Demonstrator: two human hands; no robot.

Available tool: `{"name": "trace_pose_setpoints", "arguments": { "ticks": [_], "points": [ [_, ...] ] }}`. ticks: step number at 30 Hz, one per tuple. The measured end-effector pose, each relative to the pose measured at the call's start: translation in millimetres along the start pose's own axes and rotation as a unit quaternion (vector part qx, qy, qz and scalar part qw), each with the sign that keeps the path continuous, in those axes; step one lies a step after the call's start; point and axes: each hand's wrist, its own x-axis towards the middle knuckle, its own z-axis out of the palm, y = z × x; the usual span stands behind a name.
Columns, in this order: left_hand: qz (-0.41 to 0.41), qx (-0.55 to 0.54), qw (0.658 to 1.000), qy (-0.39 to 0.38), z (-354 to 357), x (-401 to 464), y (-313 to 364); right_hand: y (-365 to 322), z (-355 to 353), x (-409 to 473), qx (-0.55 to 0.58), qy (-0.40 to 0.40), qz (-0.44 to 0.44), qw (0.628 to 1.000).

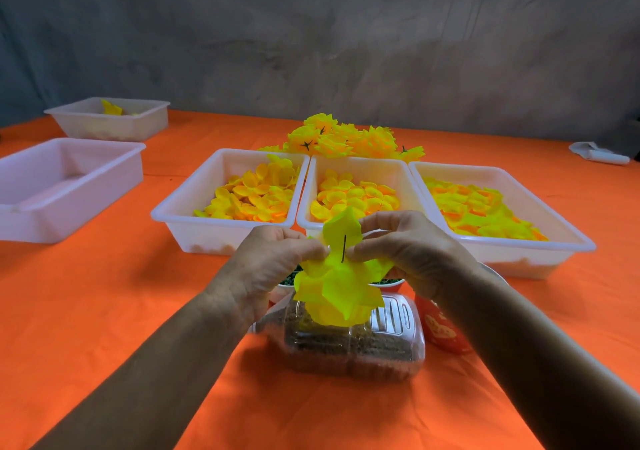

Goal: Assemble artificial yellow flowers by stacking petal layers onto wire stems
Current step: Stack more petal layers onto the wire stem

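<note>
Head view: my left hand (277,259) and right hand (398,245) pinch petal layer (341,287) either side of wire (343,249), above clear box (346,345), steadying layer so wire stays centred through hole.

paper cups (441,328) half hidden behind wrists, wire stem (344,249) mostly covered by petals (337,290)

Both forearms reach forward, the left hand (273,262) and right hand (408,249) raised close together, fingertips pinching.
</note>
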Motion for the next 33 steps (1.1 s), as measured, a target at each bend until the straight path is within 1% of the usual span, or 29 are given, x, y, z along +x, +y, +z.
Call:
{"name": "trace_pose_setpoints", "arguments": {
  "ticks": [5, 8, 22, 29, 33],
  "points": [
    [0.007, 0.017, 1.000, -0.001, 1, -2, -3, 1, 4, -1, -0.051, 0.005, -0.019, 0.998],
    [0.009, 0.021, 1.000, 0.009, 2, -3, -7, 2, 5, -1, -0.056, 0.008, -0.025, 0.998],
    [0.008, 0.042, 0.999, -0.011, 5, -5, -8, 5, 5, 1, -0.066, 0.010, -0.027, 0.997],
    [0.017, 0.061, 0.998, 0.000, 6, -4, -10, 11, 9, 2, -0.094, -0.003, -0.033, 0.995],
    [0.014, 0.052, 0.999, 0.008, 6, -3, -15, 15, 8, 2, -0.087, -0.001, -0.037, 0.996]
  ]
}}
